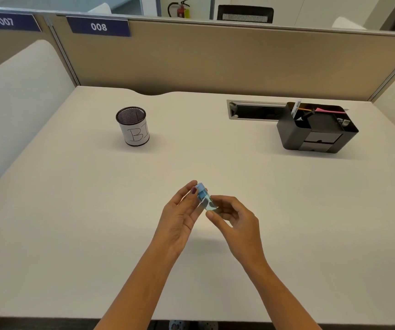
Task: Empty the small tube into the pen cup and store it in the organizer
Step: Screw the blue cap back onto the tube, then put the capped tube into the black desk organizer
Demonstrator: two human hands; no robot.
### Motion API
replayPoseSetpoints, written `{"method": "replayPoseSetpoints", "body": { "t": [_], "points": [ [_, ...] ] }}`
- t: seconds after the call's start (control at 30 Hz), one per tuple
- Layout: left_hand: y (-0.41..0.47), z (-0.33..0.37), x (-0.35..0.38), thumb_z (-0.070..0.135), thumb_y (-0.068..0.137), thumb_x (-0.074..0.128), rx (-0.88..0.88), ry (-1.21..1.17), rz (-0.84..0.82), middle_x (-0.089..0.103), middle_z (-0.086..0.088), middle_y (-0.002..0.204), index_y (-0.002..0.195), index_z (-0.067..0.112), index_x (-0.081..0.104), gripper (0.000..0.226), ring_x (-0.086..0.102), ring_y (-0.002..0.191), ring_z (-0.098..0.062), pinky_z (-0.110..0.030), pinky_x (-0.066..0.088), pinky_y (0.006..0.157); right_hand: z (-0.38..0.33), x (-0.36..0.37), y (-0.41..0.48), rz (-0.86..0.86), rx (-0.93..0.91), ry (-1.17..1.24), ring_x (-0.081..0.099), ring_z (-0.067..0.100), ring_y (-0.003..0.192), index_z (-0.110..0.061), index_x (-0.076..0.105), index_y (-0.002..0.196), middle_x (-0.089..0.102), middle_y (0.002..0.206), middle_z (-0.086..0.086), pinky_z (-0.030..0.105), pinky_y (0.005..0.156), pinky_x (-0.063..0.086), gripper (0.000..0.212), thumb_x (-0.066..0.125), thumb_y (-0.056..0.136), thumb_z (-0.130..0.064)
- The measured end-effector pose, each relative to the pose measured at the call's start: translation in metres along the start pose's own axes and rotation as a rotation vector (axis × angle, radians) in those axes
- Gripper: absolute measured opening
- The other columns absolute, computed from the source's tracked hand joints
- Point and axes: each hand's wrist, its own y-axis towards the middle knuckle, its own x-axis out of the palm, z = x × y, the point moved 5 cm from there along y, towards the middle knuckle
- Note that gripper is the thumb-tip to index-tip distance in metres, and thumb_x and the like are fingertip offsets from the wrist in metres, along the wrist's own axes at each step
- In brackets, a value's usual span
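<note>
Two bare forearms reach in from six o'clock and converge toward the middle of the view. The left hand [179,217] is palm-up and tilted inward, fingers extended toward twelve o'clock, thumb pressed against the fingertips in a pinching grip. The right hand [235,222] sits just beside it at three o'clock, fingers curled inward, thumb and forefinger closed in a pinch. The fingertips of both hands nearly meet.

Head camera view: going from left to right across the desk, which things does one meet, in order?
Pen cup → left hand → small tube → right hand → cable slot → black organizer.
</note>
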Motion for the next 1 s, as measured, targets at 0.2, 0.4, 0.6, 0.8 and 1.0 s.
{"method": "replayPoseSetpoints", "body": {
  "t": [0.2, 0.4, 0.6, 0.8, 1.0],
  "points": [
    [0.011, -0.008, -0.002, 0.024, 0.096, 0.052, 0.123, 0.389, 0.078, 0.066, -0.002, 0.123, 0.122, 0.017, 0.06, 0.028, 0.064, 0.113, -0.018, -0.035, 0.049, 0.1, 0.019, -0.019, 0.009, 0.215, 0.167, 0.141, 0.073, 0.006, 0.089, -0.028, 0.071, 0.103, 0.075, 0.098, -0.011, 0.018, 0.08, 0.059, 0.024, 0.078, 0.083, -0.016],
    [0.035, -0.022, 0.02, 0.027, 0.095, 0.055, 0.236, 0.763, 0.097, 0.065, 0.011, 0.121, 0.12, 0.028, 0.062, 0.026, 0.059, 0.115, -0.011, -0.027, 0.046, 0.099, 0.032, -0.069, 0.026, 0.477, 0.258, 0.268, 0.078, 0.012, 0.079, -0.02, 0.075, 0.102, 0.08, 0.089, -0.002, 0.007, 0.064, 0.053, 0.018, 0.077, 0.085, -0.02],
    [0.067, -0.036, 0.08, 0.023, 0.094, 0.056, 0.468, 1.1, -0.047, 0.058, 0.006, 0.133, 0.131, 0.024, 0.054, 0.036, 0.053, 0.121, -0.009, -0.015, 0.039, 0.096, 0.034, -0.127, 0.063, 0.71, 0.223, 0.228, 0.077, 0.008, 0.076, -0.018, 0.074, 0.105, 0.078, 0.088, -0.004, 0.009, 0.063, 0.054, 0.019, 0.076, 0.086, -0.021],
    [0.117, -0.06, 0.152, 0.026, 0.097, 0.05, 0.618, 1.444, -0.274, 0.037, -0.004, 0.153, 0.145, 0.017, 0.033, 0.052, 0.034, 0.139, -0.019, -0.029, 0.026, 0.112, 0.031, -0.189, 0.112, 0.87, 0.166, 0.101, 0.075, 0.015, 0.089, -0.012, 0.071, 0.114, 0.078, 0.099, 0.007, 0.019, 0.075, 0.057, 0.026, 0.072, 0.089, -0.017],
    [0.172, -0.087, 0.211, 0.03, 0.097, 0.05, 0.724, 1.64, -0.381, 0.026, -0.003, 0.158, 0.149, 0.018, 0.026, 0.059, 0.026, 0.145, -0.022, -0.032, 0.019, 0.115, 0.032, -0.244, 0.162, 0.992, 0.084, -0.06, 0.072, 0.023, 0.097, -0.01, 0.07, 0.117, 0.074, 0.112, 0.011, 0.027, 0.076, 0.059, 0.028, 0.071, 0.09, -0.016]
  ]
}}
